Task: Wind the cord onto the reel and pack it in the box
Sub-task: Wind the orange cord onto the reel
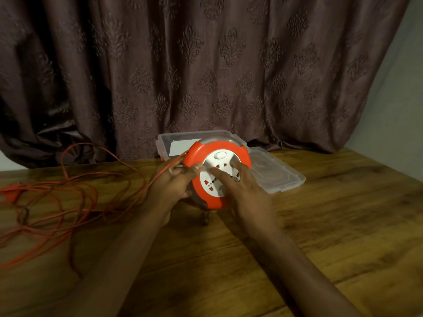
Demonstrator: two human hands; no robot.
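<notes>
Near the frame's centre, the left hand (174, 181) pinched the rigid reel's (217, 172) rim, right hand (238, 186) spread flat on its face, while limp, tangle-prone cord (68, 202) sprawled lower left on the worktop (320, 225).

Glossy orange plastic rim with a matt white plastic face on the reel (216, 170); thin orange cord (68, 197) with a smooth rubbery coating, loose at 9 o'clock from it. Clear, slightly cloudy plastic for the box (174, 143) at 12 o'clock and its lid (277, 175) at 3 o'clock. Smooth wood-grain table (320, 225) with soft sheen; heavy brown cloth curtain (206, 65), embossed pattern, faint satin shine.
</notes>
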